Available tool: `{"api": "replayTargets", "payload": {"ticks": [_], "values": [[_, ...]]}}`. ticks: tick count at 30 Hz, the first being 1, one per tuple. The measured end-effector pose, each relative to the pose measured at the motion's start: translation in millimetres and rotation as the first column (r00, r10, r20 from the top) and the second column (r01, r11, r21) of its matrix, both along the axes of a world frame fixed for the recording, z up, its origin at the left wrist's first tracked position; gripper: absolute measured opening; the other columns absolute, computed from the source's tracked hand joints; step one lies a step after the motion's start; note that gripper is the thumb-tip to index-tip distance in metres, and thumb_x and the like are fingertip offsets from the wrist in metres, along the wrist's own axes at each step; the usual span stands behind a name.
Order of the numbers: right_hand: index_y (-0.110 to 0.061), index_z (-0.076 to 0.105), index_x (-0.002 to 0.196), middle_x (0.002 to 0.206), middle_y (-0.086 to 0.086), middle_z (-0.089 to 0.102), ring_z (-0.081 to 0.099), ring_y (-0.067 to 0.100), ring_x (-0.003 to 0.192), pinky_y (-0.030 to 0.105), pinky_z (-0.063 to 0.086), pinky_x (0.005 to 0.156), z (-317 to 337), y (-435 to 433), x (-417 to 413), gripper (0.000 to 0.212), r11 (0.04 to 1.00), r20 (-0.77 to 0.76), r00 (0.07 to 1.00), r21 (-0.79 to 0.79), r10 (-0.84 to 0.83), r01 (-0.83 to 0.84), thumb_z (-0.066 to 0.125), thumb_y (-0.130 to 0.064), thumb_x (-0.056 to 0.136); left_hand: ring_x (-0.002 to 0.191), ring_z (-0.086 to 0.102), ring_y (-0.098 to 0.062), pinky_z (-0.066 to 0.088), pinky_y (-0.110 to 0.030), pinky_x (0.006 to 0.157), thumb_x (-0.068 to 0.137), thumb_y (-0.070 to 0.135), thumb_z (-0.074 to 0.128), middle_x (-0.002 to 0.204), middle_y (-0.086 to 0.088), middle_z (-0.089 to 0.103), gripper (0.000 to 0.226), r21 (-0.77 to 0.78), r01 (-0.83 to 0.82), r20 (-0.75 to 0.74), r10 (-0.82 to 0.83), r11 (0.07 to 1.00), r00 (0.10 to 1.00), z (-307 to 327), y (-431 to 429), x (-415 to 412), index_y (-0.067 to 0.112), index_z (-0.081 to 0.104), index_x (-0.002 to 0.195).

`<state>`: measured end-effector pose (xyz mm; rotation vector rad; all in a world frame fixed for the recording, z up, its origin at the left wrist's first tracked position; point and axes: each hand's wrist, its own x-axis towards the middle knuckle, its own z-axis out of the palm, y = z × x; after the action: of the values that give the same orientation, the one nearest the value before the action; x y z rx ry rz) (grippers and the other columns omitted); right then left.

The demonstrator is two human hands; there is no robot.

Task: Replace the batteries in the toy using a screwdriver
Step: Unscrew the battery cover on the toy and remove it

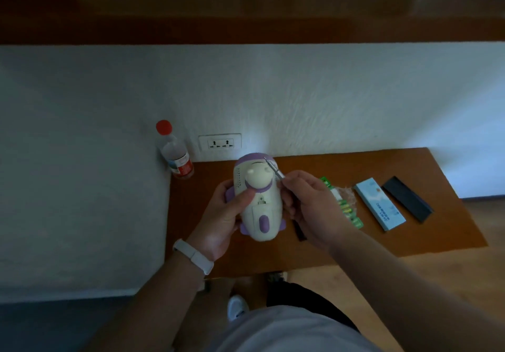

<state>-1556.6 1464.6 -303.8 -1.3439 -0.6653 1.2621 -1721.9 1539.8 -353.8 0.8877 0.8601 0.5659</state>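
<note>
A cream and purple plastic toy (261,209) is held above the brown table (410,165), underside towards me. My left hand (224,215) grips its left side, thumb across the body. My right hand (311,204) pinches a thin silver screwdriver (274,169); its tip points up-left over the toy's upper part. The same hand's lower fingers rest against the toy's right side. Green battery packs (347,206) lie on the table just right of my right hand, partly hidden by it.
A clear bottle (176,154) with a red cap stands at the table's back left corner beside a wall socket (220,143). A light blue box (379,204) and a black case (407,200) lie to the right. A small black strip (299,231) lies under my right hand.
</note>
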Motion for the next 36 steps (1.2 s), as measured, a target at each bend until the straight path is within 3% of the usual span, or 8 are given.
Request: {"api": "replayTargets", "payload": {"ticks": [7, 10, 15, 20, 24, 28, 33, 36], "values": [[-0.004, 0.06, 0.078, 0.059, -0.003, 0.05, 0.043, 0.014, 0.055, 0.034, 0.035, 0.058, 49.6, -14.0, 13.9, 0.024, 0.999, 0.333, 0.943, 0.035, 0.001, -0.014, 0.056, -0.02, 0.096, 0.105, 0.072, -0.025, 0.059, -0.037, 0.072, 0.076, 0.036, 0.075, 0.118, -0.004, 0.073, 0.066, 0.144, -0.11, 0.024, 0.108, 0.983, 0.994, 37.1, -15.0, 9.5, 0.016, 0.051, 0.134], [-0.021, 0.062, 0.069, 0.057, 0.0, 0.045, 0.035, 0.02, 0.055, 0.036, 0.028, 0.055, 63.2, -20.0, 28.4, 0.027, 0.996, 0.419, 0.904, 0.001, 0.083, -0.092, 0.058, -0.024, 0.095, 0.108, 0.07, -0.026, 0.059, -0.046, 0.081, 0.073, 0.04, 0.078, 0.121, -0.004, 0.071, 0.072, 0.19, -0.159, 0.014, 0.159, 0.969, 0.987, 51.1, -27.9, 9.8, 0.018, 0.049, 0.136], [-0.019, 0.063, 0.075, 0.055, -0.004, 0.043, 0.036, 0.011, 0.049, 0.021, 0.03, 0.045, 86.2, -29.6, 54.6, 0.021, 0.969, 0.563, 0.801, 0.004, 0.2, -0.245, 0.059, -0.023, 0.095, 0.114, 0.068, -0.031, 0.056, -0.056, 0.09, 0.073, 0.047, 0.079, 0.129, -0.009, 0.068, 0.077, 0.247, -0.306, 0.022, 0.311, 0.919, 0.95, 75.6, -52.7, 22.9, 0.017, 0.05, 0.138], [-0.028, 0.063, 0.077, 0.052, -0.01, 0.049, 0.038, 0.004, 0.042, 0.019, 0.033, 0.042, 109.9, -47.7, 92.1, 0.016, 0.905, 0.671, 0.674, 0.01, 0.309, -0.426, 0.06, -0.028, 0.093, 0.087, 0.075, -0.014, 0.059, -0.025, 0.063, 0.083, 0.033, 0.063, 0.094, 0.007, 0.078, 0.032, 0.365, -0.389, -0.019, 0.424, 0.846, 0.905, 108.1, -83.2, 52.8, 0.023, 0.058, 0.113], [-0.029, 0.064, 0.08, 0.056, -0.007, 0.051, 0.042, 0.005, 0.045, 0.018, 0.035, 0.045, 127.6, -59.9, 125.2, 0.015, 0.835, 0.736, 0.571, 0.015, 0.363, -0.55, 0.058, -0.031, 0.093, 0.086, 0.074, -0.027, 0.057, -0.029, 0.062, 0.081, 0.043, 0.075, 0.101, -0.01, 0.076, 0.055, 0.444, -0.455, -0.01, 0.512, 0.772, 0.859, 125.1, -104.5, 76.1, 0.011, 0.059, 0.123], [-0.03, 0.065, 0.082, 0.055, -0.001, 0.05, 0.04, 0.006, 0.043, 0.02, 0.033, 0.043, 143.3, -72.7, 151.7, 0.013, 0.734, 0.77, 0.502, 0.066, 0.394, -0.676, 0.058, -0.03, 0.092, 0.084, 0.075, -0.02, 0.055, -0.024, 0.056, 0.065, 0.051, 0.084, 0.1, -0.001, 0.076, 0.079, 0.438, -0.593, 0.016, 0.654, 0.676, 0.757, 136.7, -132.4, 101.5, 0.015, 0.051, 0.128], [-0.032, 0.065, 0.081, 0.056, 0.003, 0.056, 0.05, 0.019, 0.044, 0.034, 0.04, 0.044, 157.2, -86.0, 170.9, 0.011, 0.637, 0.85, 0.422, 0.139, 0.317, -0.758, 0.056, -0.034, 0.086, 0.095, 0.074, -0.027, 0.058, -0.03, 0.063, 0.068, 0.049, 0.081, 0.114, -0.007, 0.072, 0.081, 0.443, -0.652, 0.014, 0.723, 0.615, 0.691, 148.6, -163.5, 119.8, 0.015, 0.046, 0.133], [-0.033, 0.065, 0.081, 0.056, -0.001, 0.058, 0.051, 0.018, 0.044, 0.031, 0.039, 0.041, 166.3, -92.8, 175.3, 0.01, 0.597, 0.883, 0.386, 0.163, 0.266, -0.785, 0.056, -0.035, 0.086, 0.096, 0.074, -0.025, 0.06, -0.033, 0.067, 0.064, 0.048, 0.077, 0.113, -0.005, 0.073, 0.08, 0.457, -0.662, -0.002, 0.744, 0.595, 0.668, 158.9, -176.7, 124.9, 0.018, 0.045, 0.131]]}}
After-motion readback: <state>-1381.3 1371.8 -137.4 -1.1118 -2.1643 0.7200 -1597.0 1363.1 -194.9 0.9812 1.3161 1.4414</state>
